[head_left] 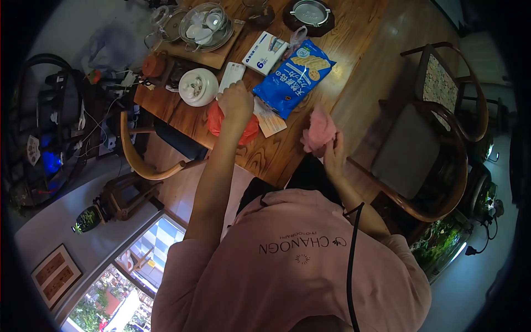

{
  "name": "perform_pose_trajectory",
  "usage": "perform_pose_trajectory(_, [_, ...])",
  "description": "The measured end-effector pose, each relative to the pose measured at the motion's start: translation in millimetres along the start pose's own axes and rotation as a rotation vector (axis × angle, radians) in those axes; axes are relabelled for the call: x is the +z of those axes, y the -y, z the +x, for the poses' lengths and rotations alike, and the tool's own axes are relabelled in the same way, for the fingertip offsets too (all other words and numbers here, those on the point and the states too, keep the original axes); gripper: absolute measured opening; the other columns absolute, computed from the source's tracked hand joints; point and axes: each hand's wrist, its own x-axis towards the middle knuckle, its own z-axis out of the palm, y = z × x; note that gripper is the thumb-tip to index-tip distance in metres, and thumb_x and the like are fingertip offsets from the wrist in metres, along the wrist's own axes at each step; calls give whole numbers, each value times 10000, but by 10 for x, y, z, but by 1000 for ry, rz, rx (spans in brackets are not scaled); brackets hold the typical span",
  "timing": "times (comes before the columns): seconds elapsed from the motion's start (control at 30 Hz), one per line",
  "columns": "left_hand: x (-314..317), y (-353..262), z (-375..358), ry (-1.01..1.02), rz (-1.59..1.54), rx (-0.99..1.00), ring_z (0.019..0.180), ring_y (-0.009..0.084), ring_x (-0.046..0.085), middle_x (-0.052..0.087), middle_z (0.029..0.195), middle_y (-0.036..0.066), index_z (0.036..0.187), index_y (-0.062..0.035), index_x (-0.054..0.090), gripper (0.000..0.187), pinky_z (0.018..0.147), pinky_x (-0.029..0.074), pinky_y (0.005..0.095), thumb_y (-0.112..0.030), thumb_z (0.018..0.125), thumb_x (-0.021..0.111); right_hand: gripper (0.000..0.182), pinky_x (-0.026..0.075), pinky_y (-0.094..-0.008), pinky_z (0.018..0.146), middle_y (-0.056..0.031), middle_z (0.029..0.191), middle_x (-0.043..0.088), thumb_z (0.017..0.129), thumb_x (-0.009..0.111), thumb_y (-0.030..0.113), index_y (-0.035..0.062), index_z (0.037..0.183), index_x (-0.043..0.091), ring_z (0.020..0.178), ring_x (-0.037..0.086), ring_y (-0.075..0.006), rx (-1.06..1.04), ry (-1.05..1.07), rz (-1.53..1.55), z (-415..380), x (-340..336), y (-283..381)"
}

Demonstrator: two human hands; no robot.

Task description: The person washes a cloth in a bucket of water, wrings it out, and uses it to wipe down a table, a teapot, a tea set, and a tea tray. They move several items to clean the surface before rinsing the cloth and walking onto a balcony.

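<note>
My left hand (236, 105) reaches over the table, its fingers curled closed at the near end of a slim white box (232, 76). Under that wrist lies a crumpled red plastic bag (250, 131). My right hand (333, 157) is closed on a bunched pink cloth (319, 131) beside the table's near right edge. Between the hands are a blue snack packet (294, 78) and a printed paper card (271, 120). A white lidded pot (198, 87) stands just left of the slim box. My left fingertips are partly hidden.
A white and blue carton (265, 52) and a dark ashtray (311, 14) stand farther back on the wooden table (354, 27). Glassware (207, 25) sits on a board at the back left. Wooden chairs (412, 152) flank the right side; another chair (133, 157) is at left.
</note>
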Motion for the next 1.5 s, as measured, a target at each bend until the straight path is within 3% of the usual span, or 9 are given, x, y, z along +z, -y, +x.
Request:
perform_pose_trajectory(0.07, [-168, -138, -140, 437, 234, 41, 1131, 328, 549, 628, 1163, 141, 1137, -40, 624, 486, 1033, 296, 523, -369, 789, 705, 251, 459, -303, 806, -106, 1016, 597, 970, 420, 67, -14, 1198, 487, 934, 561, -159, -326, -223, -188, 73, 89, 139])
perform_pose_trajectory(0.17, [95, -260, -583, 230, 399, 208, 1360, 395, 347, 469, 1404, 214, 1340, 3, 491, 852, 1150, 95, 575, -507, 710, 751, 271, 463, -291, 797, -98, 1005, 600, 976, 431, 99, -14, 1219, 477, 906, 564, -164, -270, -285, -120, 221, 215, 133])
perform_pose_trajectory(0.27, [249, -375, -587, 416, 438, 248, 1456, 424, 108, 277, 1519, 263, 1451, 31, 323, 1138, 1162, -71, 571, -615, 625, 766, 276, 466, -295, 807, -103, 1020, 601, 979, 441, 118, -11, 1219, 482, 894, 566, -165, -102, -317, -54, 402, 327, 5])
perform_pose_trajectory(0.6, [227, -437, -520, 343, 349, 191, 1417, 502, 135, 334, 1439, 326, 1407, 69, 337, 1229, 1159, -53, 585, -596, 495, 822, 295, 456, -269, 751, -82, 964, 618, 968, 463, 174, -12, 1183, 540, 852, 558, -139, -37, -400, 51, 839, 375, -266])
perform_pose_trajectory(0.9, [-655, -323, -824, 280, -34, 266, 1398, 518, 160, 391, 1359, 312, 1397, 48, 338, 1191, 1146, -27, 615, -499, 477, 862, 316, 473, -295, 793, -120, 1019, 644, 949, 486, 176, -44, 1152, 588, 892, 590, -175, 14, -442, 107, 1049, 314, -420])
perform_pose_trajectory(1.07, [-921, -262, -126, 213, -58, 316, 1384, 513, 190, 274, 1454, 226, 1484, -167, 254, 1243, 1085, 242, 672, -315, 444, 920, 339, 478, -304, 826, -138, 1049, 652, 943, 486, 172, -49, 1180, 584, 939, 606, -198, 111, -424, 36, 1019, 326, -335])
perform_pose_trajectory(1.3, [-243, -95, 1179, 174, -1, 729, 1418, 462, 169, 130, 1560, 160, 1525, -320, 129, 1391, 1043, 267, 719, -216, 401, 941, 338, 473, -316, 817, -126, 1029, 652, 931, 488, 157, -35, 1191, 588, 903, 601, -203, 118, -442, 120, 998, 351, -307])
perform_pose_trajectory(1.4, [-248, -227, 1196, 288, 317, 692, 1445, 429, 146, 64, 1591, 183, 1542, -322, 39, 1437, 1067, 214, 709, -338, 423, 939, 337, 473, -314, 796, -124, 1004, 652, 919, 493, 143, -32, 1190, 588, 874, 596, -201, 101, -444, 57, 1008, 319, -365])
perform_pose_trajectory(1.5, [71, -213, 1160, 182, 56, 239, 1417, 437, 250, 211, 1538, 271, 1549, -255, -45, 1373, 1096, 105, 685, -618, 543, 815, 330, 474, -313, 797, -133, 989, 652, 910, 496, 125, -34, 1184, 588, 869, 598, -208, 122, -443, 60, 981, 353, -378])
